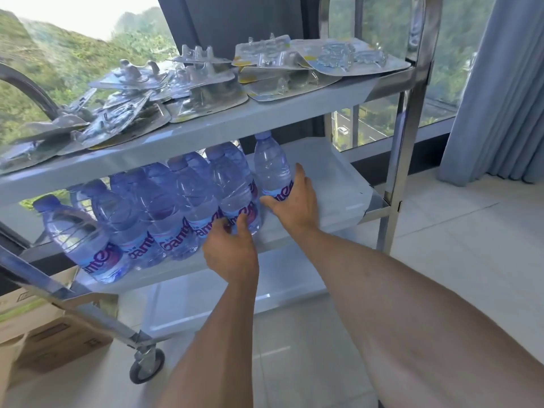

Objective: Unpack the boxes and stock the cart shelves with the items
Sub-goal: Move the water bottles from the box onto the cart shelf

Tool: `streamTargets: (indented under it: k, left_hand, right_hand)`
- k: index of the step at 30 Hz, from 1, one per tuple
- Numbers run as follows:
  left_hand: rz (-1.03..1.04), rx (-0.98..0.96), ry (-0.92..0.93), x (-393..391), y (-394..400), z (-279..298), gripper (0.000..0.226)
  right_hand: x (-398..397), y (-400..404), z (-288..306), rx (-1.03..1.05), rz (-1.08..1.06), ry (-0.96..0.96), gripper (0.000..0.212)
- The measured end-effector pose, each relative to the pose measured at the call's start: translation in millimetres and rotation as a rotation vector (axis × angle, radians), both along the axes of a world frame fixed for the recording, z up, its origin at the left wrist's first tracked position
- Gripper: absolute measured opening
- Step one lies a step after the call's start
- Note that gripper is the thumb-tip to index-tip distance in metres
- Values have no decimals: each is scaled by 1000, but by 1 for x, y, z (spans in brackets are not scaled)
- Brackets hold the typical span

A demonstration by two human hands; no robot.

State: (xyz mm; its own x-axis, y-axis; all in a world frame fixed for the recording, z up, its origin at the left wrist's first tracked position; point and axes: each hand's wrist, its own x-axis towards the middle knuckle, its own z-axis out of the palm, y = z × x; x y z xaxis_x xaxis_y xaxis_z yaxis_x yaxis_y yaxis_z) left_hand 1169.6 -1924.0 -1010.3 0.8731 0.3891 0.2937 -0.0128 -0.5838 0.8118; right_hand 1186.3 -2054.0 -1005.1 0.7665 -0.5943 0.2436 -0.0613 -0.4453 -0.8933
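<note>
A metal cart (412,119) with three white shelves is seen in front of a big window (73,54). The middle shelf (332,184) is filled on its 9 o'clock side with water bottles (153,219), set close together in rows. The bottles are clear with blue caps and purple writing on the labels.

One bottle (270,169) is stood upright at the 3 o'clock end of the row, just beside the others. It is held low down by the right hand (291,201). The grip is curled round the label, with the thumb at 9 o'clock and the fingers round the far side.

The next bottle (235,198) in the front row is touched by the left hand (232,254). The thumb and fingers are bent against its lower part, near the label. Whether this grip is closed round the bottle or only laid on it cannot be told.

The top shelf (206,134) is covered with clear plastic packs (206,81) on card backs, piled loosely over each other. The bottom shelf (206,304) is seen under the arms.

At 8 o'clock, cardboard boxes (44,334) are set on the floor (456,231) next to a cart wheel (145,368). A blue curtain (500,83) is hung at 2 o'clock.
</note>
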Motion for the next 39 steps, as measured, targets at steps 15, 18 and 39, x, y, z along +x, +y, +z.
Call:
streamTargets:
  k: [15, 18, 39]
  left_hand:
    - [-31, -80, -75, 8, 10, -15, 47]
    - [-23, 5, -92, 12, 14, -18, 51]
    - [8, 286, -65, 21, 13, -9, 51]
  right_hand:
    - [24, 11, -6, -109, -153, 101, 42]
    - [34, 13, -2, -170, -188, 141, 38]
    - [74, 17, -7, -156, -231, 178, 41]
